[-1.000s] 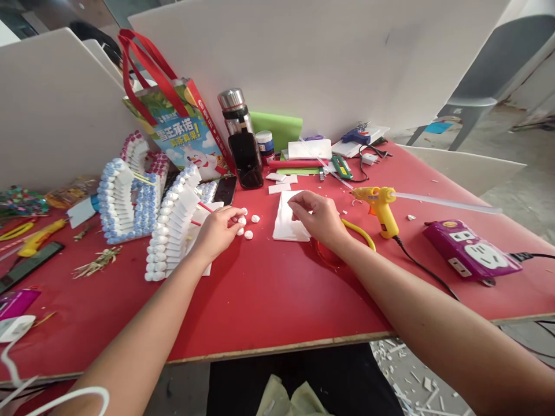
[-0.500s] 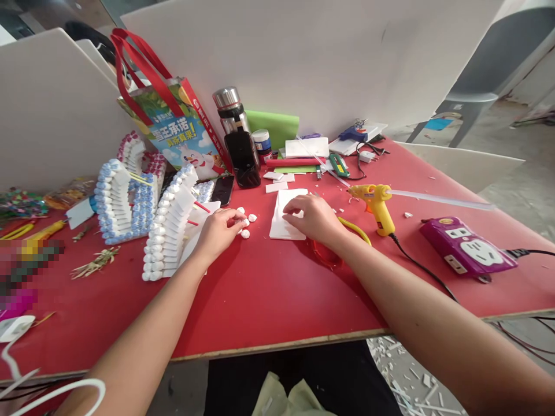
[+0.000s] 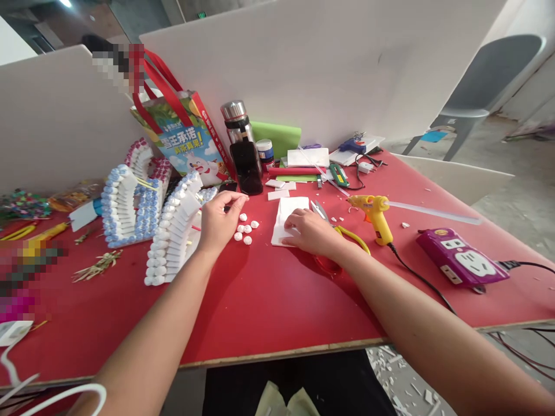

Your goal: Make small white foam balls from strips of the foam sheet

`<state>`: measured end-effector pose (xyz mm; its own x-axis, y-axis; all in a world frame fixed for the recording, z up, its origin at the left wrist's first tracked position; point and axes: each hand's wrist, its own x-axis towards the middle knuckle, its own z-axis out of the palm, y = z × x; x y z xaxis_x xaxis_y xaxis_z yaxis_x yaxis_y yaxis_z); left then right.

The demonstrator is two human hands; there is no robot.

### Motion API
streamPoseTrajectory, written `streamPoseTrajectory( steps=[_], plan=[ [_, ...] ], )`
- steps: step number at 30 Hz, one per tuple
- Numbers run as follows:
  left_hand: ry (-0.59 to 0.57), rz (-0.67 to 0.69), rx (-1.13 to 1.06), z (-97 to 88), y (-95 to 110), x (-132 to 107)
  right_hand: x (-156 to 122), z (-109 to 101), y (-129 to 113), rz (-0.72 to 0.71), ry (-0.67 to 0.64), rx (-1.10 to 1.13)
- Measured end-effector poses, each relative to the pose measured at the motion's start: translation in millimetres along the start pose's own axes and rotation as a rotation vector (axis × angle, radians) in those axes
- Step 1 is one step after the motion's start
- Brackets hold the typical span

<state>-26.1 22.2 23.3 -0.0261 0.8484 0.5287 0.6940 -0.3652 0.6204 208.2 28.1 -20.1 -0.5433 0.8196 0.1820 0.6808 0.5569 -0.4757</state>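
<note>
My left hand (image 3: 219,222) is raised just left of several small white balled-up pieces (image 3: 247,229), thumb and fingertips pinched together. Whatever is in that pinch is too small to make out. Resting on a stack of white paper sheets (image 3: 295,206), my right hand (image 3: 309,232) has its fingers apart from the thumb. Scissors (image 3: 319,211) with yellow and red handles lie partly under my right wrist. Beside my left forearm stands a curved white piece (image 3: 167,245) built of rows of folded slats with rounded white tips.
A yellow glue gun (image 3: 376,216) and a purple power strip (image 3: 462,257) lie to the right. Blue-tipped pieces (image 3: 125,211) stand at left. Behind are a printed bag (image 3: 186,138), a steel flask (image 3: 235,118) and a black phone-like object (image 3: 246,167). Cords cross the table (image 3: 277,312).
My left hand has lifted away from the white balls, uncovering more of them. My right hand has come down onto the paper, and the scissor blades now show. The view has shifted slightly.
</note>
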Motion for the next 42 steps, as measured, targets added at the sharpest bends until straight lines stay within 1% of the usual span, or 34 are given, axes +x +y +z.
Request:
streamPoseTrajectory(
  steps=[2, 3, 5, 7, 8, 9, 11, 13, 15, 17, 19, 21, 23, 25, 29, 31, 33, 35, 37, 40, 42],
  plan=[
    [0.010, -0.009, -0.056, 11.8, 6.9, -2.0, 1.0, 1.0, 1.8, -0.025, 0.042, 0.024],
    [0.021, -0.036, -0.089, 17.9, 8.9, -4.8, 1.5, 0.9, 2.6, -0.026, 0.077, 0.033],
    [0.061, -0.103, -0.180, 28.5, 10.9, -12.6, 1.9, -1.9, 3.6, 0.006, 0.201, 0.096],
    [0.029, -0.135, -0.286, 35.3, 12.0, -20.6, 1.6, -8.2, 3.1, 0.053, 0.360, 0.294],
    [0.013, -0.119, -0.335, 37.2, 12.7, -23.8, 1.4, -12.3, 2.2, 0.072, 0.420, 0.451],
    [-0.013, -0.105, -0.383, 38.2, 13.3, -26.2, 1.1, -16.4, 1.0, 0.085, 0.450, 0.630],
    [-0.081, -0.126, -0.508, 39.2, 14.4, -29.0, 0.8, -23.1, -1.9, 0.116, 0.443, 0.981],
    [-0.099, -0.197, -0.633, 40.3, 14.5, -29.7, 1.1, -26.1, -4.3, 0.163, 0.418, 1.245],
    [-0.112, -0.318, -0.722, 42.0, 13.1, -29.3, 1.9, -25.8, -5.3, 0.205, 0.411, 1.415],
    [-0.139, -0.437, -0.799, 43.4, 10.9, -28.5, 2.6, -24.7, -4.8, 0.237, 0.411, 1.504],
    [-0.166, -0.505, -0.883, 43.2, 8.5, -27.3, 2.8, -25.3, -2.7, 0.271, 0.425, 1.514],
    [-0.178, -0.519, -0.952, 41.1, 6.3, -25.9, 2.4, -28.5, 0.6, 0.329, 0.389, 1.477],
    [-0.192, -0.512, -0.976, 37.9, 5.1, -25.0, 1.8, -32.6, 3.9, 0.377, 0.256, 1.433],
    [-0.251, -0.516, -0.983, 35.2, 5.3, -25.0, 1.3, -34.9, 5.8, 0.384, 0.118, 1.386],
    [-0.380, -0.507, -0.971, 34.8, 10.0, -28.7, -0.1, -30.3, 2.6, 0.365, -0.021, 1.285],
    [-0.406, -0.470, -0.923, 36.4, 12.6, -31.0, -1.2, -25.3, -0.5, 0.374, -0.124, 1.249],
    [-0.410, -0.446, -0.871, 38.2, 13.9, -32.4, -1.8, -20.3, -2.7, 0.361, -0.185, 1.250],
    [-0.411, -0.451, -0.845, 39.6, 13.7, -32.9, -1.7, -16.2, -3.3, 0.337, -0.182, 1.283],
    [-0.424, -0.471, -0.844, 40.5, 12.5, -32.7, -0.8, -13.3, -2.8, 0.336, -0.145, 1.306],
    [-0.462, -0.493, -0.841, 41.2, 10.3, -32.6, 0.0, -11.3, -1.6, 0.342, -0.100, 1.362],
    [-0.486, -0.477, -0.811, 41.4, 9.5, -32.9, -0.3, -10.1, -1.6, 0.341, -0.079, 1.387]
  ],
)
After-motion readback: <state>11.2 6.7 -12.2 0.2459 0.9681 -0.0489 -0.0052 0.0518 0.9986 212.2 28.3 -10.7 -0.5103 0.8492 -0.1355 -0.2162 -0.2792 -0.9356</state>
